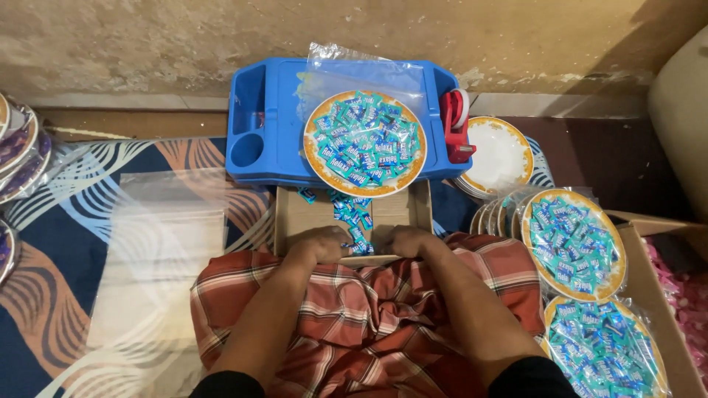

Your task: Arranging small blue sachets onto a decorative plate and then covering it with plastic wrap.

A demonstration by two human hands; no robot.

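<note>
My left hand (318, 245) and my right hand (408, 241) rest at the near edge of an open cardboard box (306, 214) on my lap, fingers curled down around a small heap of blue wrapped candies (354, 221). I cannot tell whether either hand grips candies. Just beyond the box, a round plate with an orange rim (365, 144) is heaped with the same blue candies. It sits on a blue plastic tray table (265, 140), over a clear plastic bag (369, 74).
A red tape dispenser (456, 125) stands on the tray's right edge, beside an empty plate (501, 155). Wrapped candy-filled plates (575, 243) are stacked at right in a cardboard box (664, 295). Clear plastic bags (158, 243) lie on the patterned carpet at left. More plates (18, 147) sit far left.
</note>
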